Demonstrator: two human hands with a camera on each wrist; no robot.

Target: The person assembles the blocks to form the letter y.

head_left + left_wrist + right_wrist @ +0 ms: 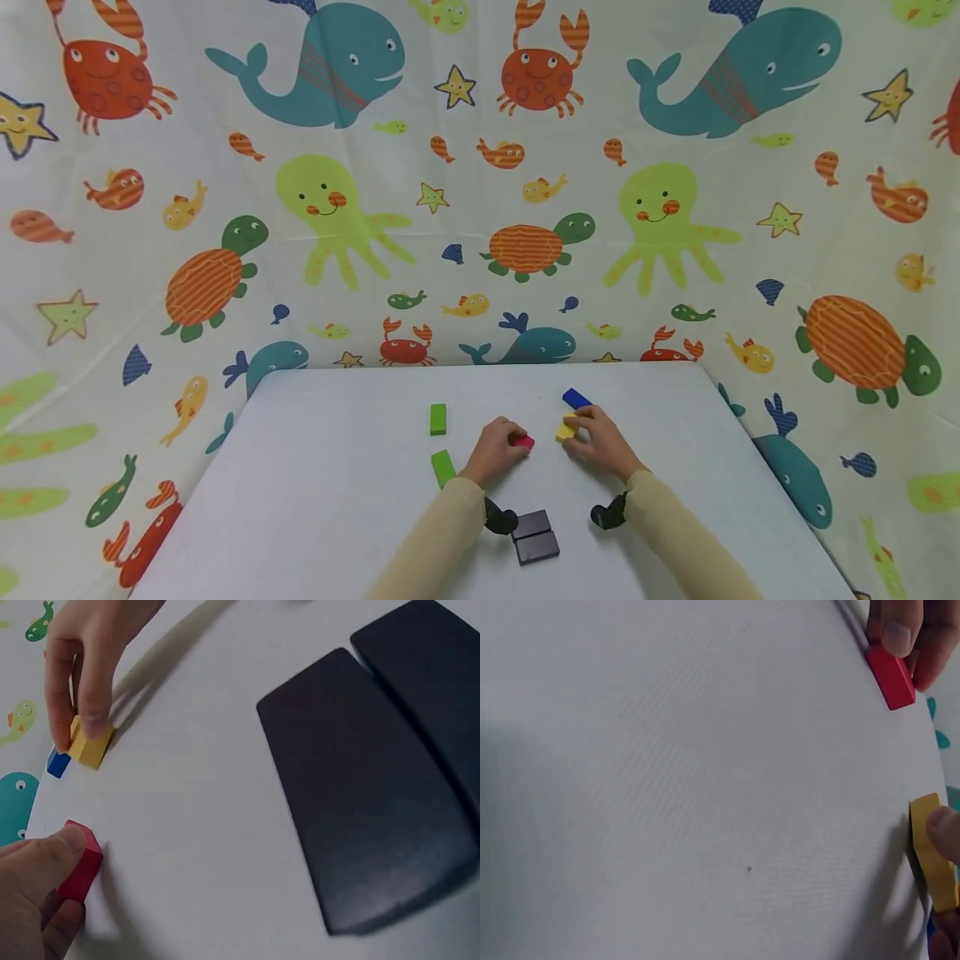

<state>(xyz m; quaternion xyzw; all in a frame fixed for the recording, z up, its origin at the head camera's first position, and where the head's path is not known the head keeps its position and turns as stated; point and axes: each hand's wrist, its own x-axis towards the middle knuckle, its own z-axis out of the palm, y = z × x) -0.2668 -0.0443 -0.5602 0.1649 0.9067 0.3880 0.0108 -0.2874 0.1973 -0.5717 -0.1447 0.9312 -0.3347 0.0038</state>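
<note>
Near the middle of the white table, my left hand (495, 452) pinches a red block (524, 442) between thumb and fingers. The same red block (82, 862) shows at the lower left of the left wrist view. To its right, my right hand (598, 442) grips a yellow block (566, 428) by its sides. In the right wrist view the yellow block (932, 855) looks slightly tilted, with a shadow beside it. A blue block (576, 398) lies just beyond the right hand, partly hidden behind the fingers in the wrist views.
Two green blocks, one farther back (438, 419) and one nearer (443, 468), lie left of the left hand. Two dark flat blocks (537, 547) sit side by side between the forearms. A sea-animal cloth (465, 225) hangs behind the white table (322, 492).
</note>
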